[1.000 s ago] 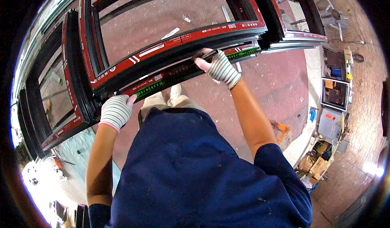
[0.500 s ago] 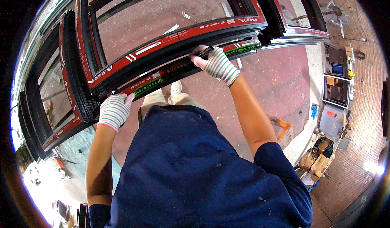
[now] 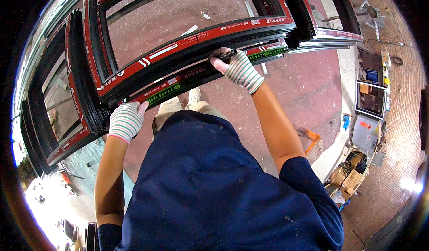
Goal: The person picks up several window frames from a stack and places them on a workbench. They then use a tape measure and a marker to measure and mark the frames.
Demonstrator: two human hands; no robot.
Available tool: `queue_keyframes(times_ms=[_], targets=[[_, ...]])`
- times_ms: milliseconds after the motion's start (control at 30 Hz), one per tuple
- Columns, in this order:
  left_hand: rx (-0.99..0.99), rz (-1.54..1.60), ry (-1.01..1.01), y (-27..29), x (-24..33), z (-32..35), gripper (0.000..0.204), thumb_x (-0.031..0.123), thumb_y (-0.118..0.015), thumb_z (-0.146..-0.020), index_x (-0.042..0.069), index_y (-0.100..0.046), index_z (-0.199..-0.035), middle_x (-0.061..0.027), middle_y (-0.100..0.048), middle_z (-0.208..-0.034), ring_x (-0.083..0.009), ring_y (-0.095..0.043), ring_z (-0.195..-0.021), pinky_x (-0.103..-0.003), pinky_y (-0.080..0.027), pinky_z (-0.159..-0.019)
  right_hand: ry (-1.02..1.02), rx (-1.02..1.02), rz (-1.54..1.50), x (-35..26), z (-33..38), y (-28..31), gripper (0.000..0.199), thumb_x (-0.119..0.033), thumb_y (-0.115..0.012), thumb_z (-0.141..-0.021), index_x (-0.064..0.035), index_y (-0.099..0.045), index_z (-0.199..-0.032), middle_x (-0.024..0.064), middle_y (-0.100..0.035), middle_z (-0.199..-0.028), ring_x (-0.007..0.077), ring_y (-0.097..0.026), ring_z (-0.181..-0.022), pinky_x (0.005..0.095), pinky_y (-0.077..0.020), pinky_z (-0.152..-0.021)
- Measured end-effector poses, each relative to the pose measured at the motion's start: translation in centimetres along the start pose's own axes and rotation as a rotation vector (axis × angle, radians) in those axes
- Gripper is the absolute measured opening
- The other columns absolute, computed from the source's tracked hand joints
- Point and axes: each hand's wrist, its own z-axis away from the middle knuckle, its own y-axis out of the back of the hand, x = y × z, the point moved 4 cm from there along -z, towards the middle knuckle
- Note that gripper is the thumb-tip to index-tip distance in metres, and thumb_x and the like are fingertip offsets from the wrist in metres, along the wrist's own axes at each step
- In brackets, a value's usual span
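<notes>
Pale green flooring (image 3: 80, 168) shows at far left, near red-faced frames (image 3: 69, 144). Your left hand (image 3: 126, 120) has its thumb at one end of a green strip (image 3: 164, 95); its grip is too hidden to tell. That strip runs rightward along the frames' near side. Your right hand (image 3: 241, 73) curls round a dark rod (image 3: 230, 54). Farther right sits a grey case (image 3: 364, 132).

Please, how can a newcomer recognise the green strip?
Find the big red and black frame at the top. Below its lower edge, the green strip runs from the left hand past the right hand. Its neighbours are red or black.
</notes>
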Motion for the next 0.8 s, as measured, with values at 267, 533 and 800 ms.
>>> queue_keyframes(times_ms=[267,533,800], targets=[[-0.012,0.030,-0.001,0.3,0.0,0.1,0.054,0.047,-0.046,-0.104,0.002,-0.073,-0.094,-0.0250,-0.070,-0.088,-0.0434,-0.067,-0.088,-0.049,-0.053,-0.081,-0.009,0.038,-0.214,-0.1,0.3,0.4,0.029,-0.030,-0.071,-0.092,-0.0028,-0.072,-0.101,0.0021,-0.068,-0.075,0.0111,-0.061,-0.065,0.0300,-0.0496,-0.058],[-0.263,0.397,-0.173,-0.7,-0.9,1.8,0.042,0.037,-0.056,-0.103,-0.001,-0.073,-0.107,-0.0294,-0.068,-0.089,-0.0457,-0.067,-0.087,-0.044,-0.054,-0.081,-0.001,0.061,-0.349,-0.9,1.9,1.2,0.022,-0.019,-0.075,-0.090,-0.0039,-0.074,-0.106,0.0008,-0.071,-0.086,0.0077,-0.062,-0.080,0.0275,-0.0527,-0.071],[-0.302,0.285,-0.278,-3.1,-0.8,2.4,0.043,0.038,-0.058,-0.102,-0.002,-0.071,-0.094,-0.0272,-0.067,-0.084,-0.0458,-0.064,-0.082,-0.044,-0.053,-0.076,-0.056,-0.018,-0.240,-1.7,2.0,0.3,0.019,-0.016,-0.073,-0.090,-0.0030,-0.072,-0.104,0.0005,-0.069,-0.085,0.0092,-0.061,-0.079,0.0271,-0.0520,-0.073]])
